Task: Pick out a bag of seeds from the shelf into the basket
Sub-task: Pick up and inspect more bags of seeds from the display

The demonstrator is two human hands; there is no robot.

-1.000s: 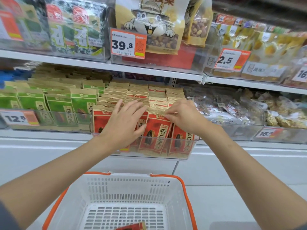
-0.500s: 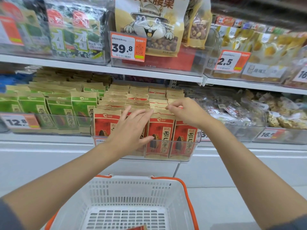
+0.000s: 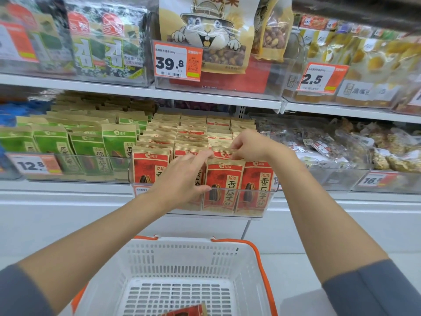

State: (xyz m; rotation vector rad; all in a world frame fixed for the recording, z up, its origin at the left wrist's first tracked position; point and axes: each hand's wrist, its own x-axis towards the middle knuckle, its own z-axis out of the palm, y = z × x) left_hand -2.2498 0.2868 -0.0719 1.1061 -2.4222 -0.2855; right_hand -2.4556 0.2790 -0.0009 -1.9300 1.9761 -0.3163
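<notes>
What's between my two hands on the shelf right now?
In the head view, just the tan top of a red seed bag, pinched by the right hand; the left hand lies beside it, fingers straight.

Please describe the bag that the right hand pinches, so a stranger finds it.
On the middle shelf, find the clear bin of red bags, right of the green bags. In its second row, only one bag has its top pinched by the right hand.

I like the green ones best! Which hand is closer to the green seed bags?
Left. The left hand rests on the red seed bags just right of the green seed bags; the right hand pinches a red bag's top farther right.
</notes>
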